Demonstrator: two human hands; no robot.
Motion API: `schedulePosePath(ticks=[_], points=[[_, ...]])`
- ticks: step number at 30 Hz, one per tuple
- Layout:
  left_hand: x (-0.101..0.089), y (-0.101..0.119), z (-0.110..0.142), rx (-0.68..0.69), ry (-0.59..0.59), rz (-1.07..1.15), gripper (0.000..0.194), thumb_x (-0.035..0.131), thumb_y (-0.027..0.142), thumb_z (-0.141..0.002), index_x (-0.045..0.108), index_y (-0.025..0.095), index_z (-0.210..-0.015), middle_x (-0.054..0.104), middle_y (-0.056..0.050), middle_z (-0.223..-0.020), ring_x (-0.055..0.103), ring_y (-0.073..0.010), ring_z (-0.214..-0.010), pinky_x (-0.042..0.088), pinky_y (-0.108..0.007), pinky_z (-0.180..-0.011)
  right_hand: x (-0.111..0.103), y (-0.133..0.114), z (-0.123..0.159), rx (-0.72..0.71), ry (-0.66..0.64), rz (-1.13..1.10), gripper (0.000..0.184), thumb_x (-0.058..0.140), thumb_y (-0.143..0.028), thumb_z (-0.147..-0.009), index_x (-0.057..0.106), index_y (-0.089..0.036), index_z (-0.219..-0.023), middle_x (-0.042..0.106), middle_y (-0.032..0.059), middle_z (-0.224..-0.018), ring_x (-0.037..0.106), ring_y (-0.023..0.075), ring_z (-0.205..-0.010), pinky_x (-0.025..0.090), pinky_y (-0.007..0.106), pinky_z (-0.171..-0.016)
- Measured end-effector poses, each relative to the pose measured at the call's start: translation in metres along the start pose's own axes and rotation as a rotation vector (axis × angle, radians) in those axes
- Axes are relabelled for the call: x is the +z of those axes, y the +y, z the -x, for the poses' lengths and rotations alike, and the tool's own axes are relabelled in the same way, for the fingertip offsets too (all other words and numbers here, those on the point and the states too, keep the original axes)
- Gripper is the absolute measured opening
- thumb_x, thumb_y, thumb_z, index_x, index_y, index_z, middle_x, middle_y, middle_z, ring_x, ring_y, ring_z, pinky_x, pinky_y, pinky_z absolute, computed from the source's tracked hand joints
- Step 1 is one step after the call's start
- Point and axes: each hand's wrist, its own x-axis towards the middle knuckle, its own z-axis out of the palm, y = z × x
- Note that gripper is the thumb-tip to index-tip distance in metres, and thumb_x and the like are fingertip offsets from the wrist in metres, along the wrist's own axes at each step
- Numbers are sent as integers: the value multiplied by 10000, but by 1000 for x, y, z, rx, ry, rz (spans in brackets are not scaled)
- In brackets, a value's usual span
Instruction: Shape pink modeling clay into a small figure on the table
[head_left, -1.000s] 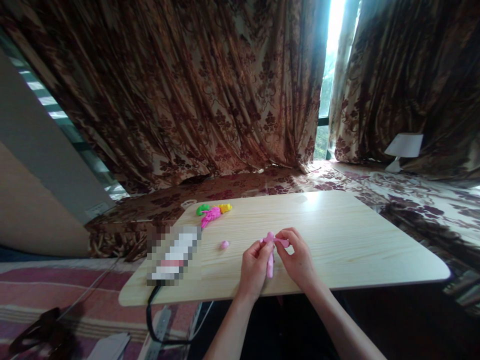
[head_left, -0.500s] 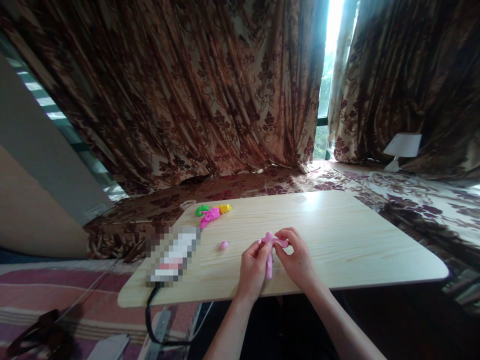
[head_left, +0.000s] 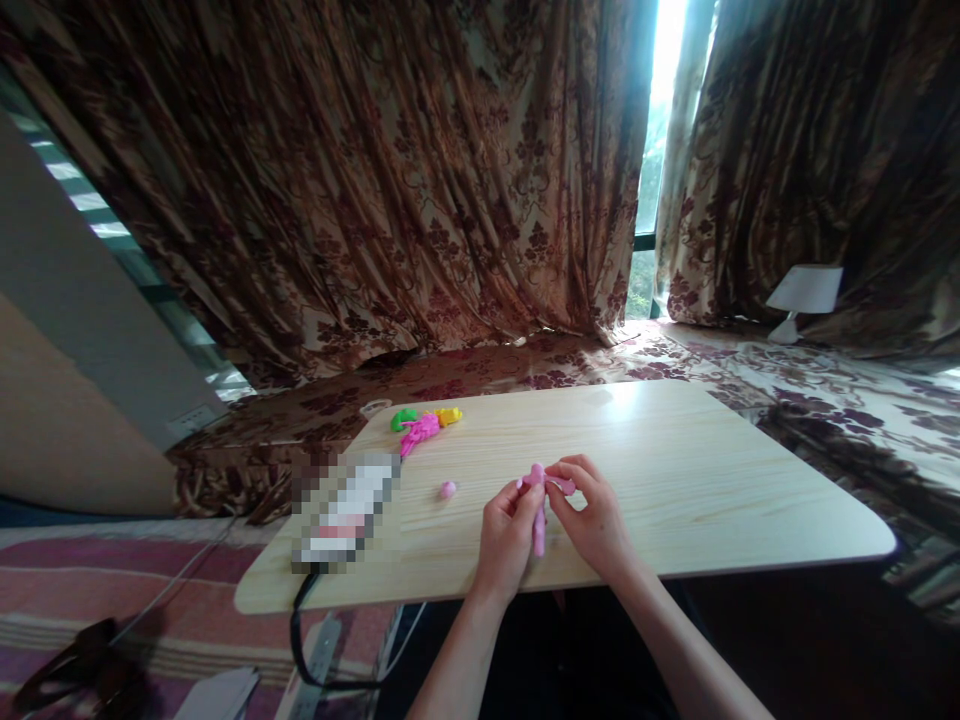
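Above the near middle of the table, both my hands are closed on a soft-looking pink clay piece [head_left: 539,537], which has a long stem pointing down and short arms near the top. My left hand [head_left: 506,535] pinches it near the crossing. My right hand [head_left: 596,515] holds the arm on the right side between thumb and fingers. A small pink ball [head_left: 448,489] lies on the table to the left of my hands.
On the pale wooden table [head_left: 675,480], green [head_left: 403,420], bright pink [head_left: 421,432] and yellow [head_left: 448,416] plastic-looking pieces lie at the far left. A blurred-out object [head_left: 349,510] with a black strap rests near the left edge. A white lamp [head_left: 806,290] stands beyond, by the curtains.
My right fingers have shifted very slightly left along the pink clay piece. Otherwise both hands and the things on the table stay where they were.
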Motion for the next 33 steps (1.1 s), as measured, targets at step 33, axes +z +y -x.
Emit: schedulePosePath(ticks=[33], points=[[-1, 5, -3, 27, 64, 18, 166, 583, 339, -791, 642, 184, -801, 627, 4, -711, 553, -130, -686, 405, -213, -653, -2, 0, -1, 52, -11, -48, 109, 516, -179, -861, 586, -207, -939, 566, 44, -914, 562, 179, -849, 486, 299, -698]])
